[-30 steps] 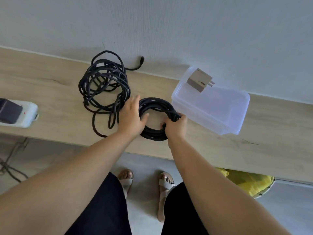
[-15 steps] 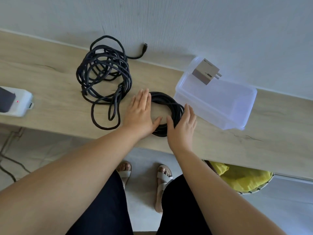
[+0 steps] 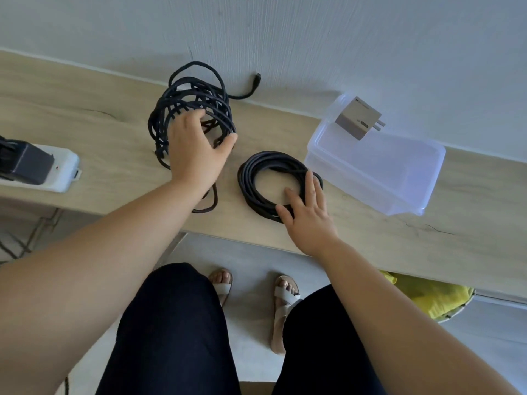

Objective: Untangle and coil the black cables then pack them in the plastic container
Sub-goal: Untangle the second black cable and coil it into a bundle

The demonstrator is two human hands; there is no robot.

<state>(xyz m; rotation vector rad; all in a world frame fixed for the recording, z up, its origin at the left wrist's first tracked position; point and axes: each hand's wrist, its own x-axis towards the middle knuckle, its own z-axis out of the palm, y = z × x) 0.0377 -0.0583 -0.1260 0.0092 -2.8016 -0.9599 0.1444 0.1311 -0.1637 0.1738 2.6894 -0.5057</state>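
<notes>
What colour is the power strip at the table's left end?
The power strip is white, seen in the head view.

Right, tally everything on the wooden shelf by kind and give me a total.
Black cables: 2, the tangled bundle and the neat coil
Plastic container: 1
Grey charger plug: 1
White power strip: 1
Black adapter on the strip: 1
Total: 6
</notes>
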